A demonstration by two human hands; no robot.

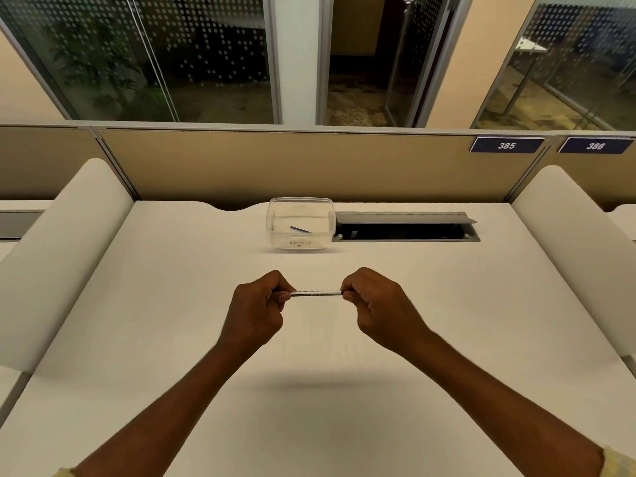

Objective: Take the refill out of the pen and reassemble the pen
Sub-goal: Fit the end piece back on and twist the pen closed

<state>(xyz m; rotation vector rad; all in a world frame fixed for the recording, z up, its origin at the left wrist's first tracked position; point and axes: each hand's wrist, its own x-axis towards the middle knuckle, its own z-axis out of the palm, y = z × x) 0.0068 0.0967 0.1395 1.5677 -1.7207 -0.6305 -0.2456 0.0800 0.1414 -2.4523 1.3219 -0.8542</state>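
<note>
A thin white pen (316,293) with dark print along its barrel is held level above the white desk (309,390). My left hand (258,306) grips its left end with curled fingers. My right hand (377,302) pinches its right end. Both ends of the pen are hidden inside my fingers. Behind the hands stands a clear plastic tub (300,222) labelled "RECYCLE", with a thin dark blue stick (300,229) lying inside it.
An open cable hatch (406,227) is set into the desk right of the tub. White curved side dividers (51,256) flank the desk on both sides, and a beige partition (275,163) closes the back.
</note>
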